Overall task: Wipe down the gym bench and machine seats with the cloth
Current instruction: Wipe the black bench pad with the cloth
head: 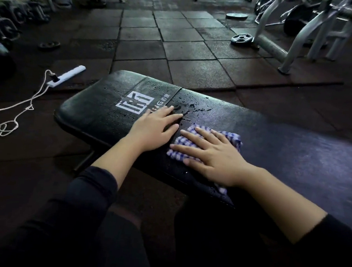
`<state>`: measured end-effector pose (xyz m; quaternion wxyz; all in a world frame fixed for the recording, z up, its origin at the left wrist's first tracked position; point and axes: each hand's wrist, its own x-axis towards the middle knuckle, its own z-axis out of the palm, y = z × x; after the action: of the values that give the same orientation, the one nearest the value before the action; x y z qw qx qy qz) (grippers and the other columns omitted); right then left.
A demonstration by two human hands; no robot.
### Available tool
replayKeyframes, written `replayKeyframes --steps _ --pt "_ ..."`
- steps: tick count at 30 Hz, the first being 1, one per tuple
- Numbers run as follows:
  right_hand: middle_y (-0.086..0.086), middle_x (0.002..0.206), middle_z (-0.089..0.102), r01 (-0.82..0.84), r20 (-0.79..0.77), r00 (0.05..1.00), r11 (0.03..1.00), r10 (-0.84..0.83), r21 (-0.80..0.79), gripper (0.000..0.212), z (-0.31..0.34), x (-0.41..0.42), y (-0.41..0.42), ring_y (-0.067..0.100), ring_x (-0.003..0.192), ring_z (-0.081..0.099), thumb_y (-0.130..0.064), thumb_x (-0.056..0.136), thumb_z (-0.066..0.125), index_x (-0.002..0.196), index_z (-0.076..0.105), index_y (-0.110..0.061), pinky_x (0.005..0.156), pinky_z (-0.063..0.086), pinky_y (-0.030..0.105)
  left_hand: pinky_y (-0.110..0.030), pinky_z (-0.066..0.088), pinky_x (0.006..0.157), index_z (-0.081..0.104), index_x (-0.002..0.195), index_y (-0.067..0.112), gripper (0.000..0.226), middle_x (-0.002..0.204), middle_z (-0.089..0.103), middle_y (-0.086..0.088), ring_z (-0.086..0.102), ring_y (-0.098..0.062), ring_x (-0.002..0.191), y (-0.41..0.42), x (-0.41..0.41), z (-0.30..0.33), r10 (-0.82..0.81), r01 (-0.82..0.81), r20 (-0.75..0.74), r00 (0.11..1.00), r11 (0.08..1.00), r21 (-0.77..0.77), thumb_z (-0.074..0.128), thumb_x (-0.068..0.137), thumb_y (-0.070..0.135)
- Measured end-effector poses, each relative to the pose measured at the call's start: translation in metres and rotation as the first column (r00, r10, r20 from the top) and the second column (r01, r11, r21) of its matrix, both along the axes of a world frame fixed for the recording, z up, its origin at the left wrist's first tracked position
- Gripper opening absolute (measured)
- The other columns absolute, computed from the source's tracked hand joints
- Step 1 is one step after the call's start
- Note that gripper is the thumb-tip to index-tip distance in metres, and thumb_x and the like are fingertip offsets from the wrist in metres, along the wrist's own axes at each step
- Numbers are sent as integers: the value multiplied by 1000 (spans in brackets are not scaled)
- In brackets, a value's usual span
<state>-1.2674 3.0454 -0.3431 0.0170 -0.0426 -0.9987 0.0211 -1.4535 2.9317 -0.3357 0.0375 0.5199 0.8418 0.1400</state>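
Observation:
A black padded gym bench [101, 105] with a white logo lies across the middle of the view, beaded with water drops and a small puddle near its centre. A blue-and-white checked cloth [233, 138] lies flat on the pad. My right hand [214, 152] presses on the cloth with straight, spread fingers and covers most of it. Just to its left, my left hand [155, 129] rests flat on the wet pad beside the logo, fingers straight, touching the bench and holding nothing.
A white power strip [66, 76] with a tangled white cord [8, 118] lies on the rubber floor tiles at left. Weight plates [242, 39] and a grey machine frame [295, 48] stand at back right. Dumbbells [8, 22] line the far left.

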Motion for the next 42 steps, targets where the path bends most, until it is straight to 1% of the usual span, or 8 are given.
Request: replayKeyframes --steps 5,11,18,24,27,32,37,42 --pt "-17 159 11 -4 1 1000 998 4 -58 65 13 9 -2 15 148 8 -78 77 2 138 18 -63 117 5 38 -46 3 121 20 147 51 52 162 9 10 3 -6 148 -46 -12 -4 84 -96 -98 992 988 -121 23 97 60" --pt "-21 159 -3 125 41 992 990 -123 -60 56 9 6 -15 17 147 -15 -70 72 -9 128 -5 -74 117 -14 45 -45 -1 120 18 146 54 51 161 10 16 2 -2 147 -62 -13 -11 117 -126 -117 986 990 -69 16 96 62" --pt "-17 160 1 169 49 985 983 -166 -65 62 11 -20 -26 17 148 -2 -74 71 -12 131 2 -74 117 -4 42 -44 -2 120 19 146 54 45 160 11 18 4 -2 147 -60 -10 -13 144 -151 -111 983 987 -55 21 102 49" --pt "-2 155 31 -139 -21 990 986 142 86 48 -1 -16 -64 31 141 32 -57 90 25 135 40 -55 113 23 55 -43 -1 119 18 147 52 44 160 11 17 5 -2 147 -61 -12 -13 133 -139 -115 984 989 -44 24 103 44" --pt "-5 157 26 -247 -17 968 957 252 155 41 -10 14 -48 29 142 31 -51 91 38 131 47 -52 110 29 56 -44 -2 119 18 147 53 44 160 11 18 4 -1 147 -61 -12 -15 136 -142 -103 985 989 -45 22 103 46" --pt "-18 157 15 -114 14 993 993 113 29 43 4 36 -8 19 147 16 -68 93 7 136 14 -70 117 17 45 -44 -2 120 18 146 54 44 160 10 18 3 -1 147 -62 -12 -16 143 -147 -96 985 988 -37 20 103 47" --pt "-23 157 0 99 28 995 995 -99 -19 57 14 -15 -9 13 148 0 -83 63 -27 117 -10 -80 118 -1 36 -44 -2 119 18 147 52 45 160 10 18 3 -1 147 -61 -11 -15 141 -146 -97 985 988 -43 20 103 46" --pt "-8 158 20 -147 31 989 987 146 63 50 3 -17 -58 28 146 19 -60 89 17 139 24 -60 117 15 52 -44 -2 119 19 147 51 45 160 10 18 4 -1 147 -61 -12 -16 140 -145 -105 985 989 -37 22 103 44"
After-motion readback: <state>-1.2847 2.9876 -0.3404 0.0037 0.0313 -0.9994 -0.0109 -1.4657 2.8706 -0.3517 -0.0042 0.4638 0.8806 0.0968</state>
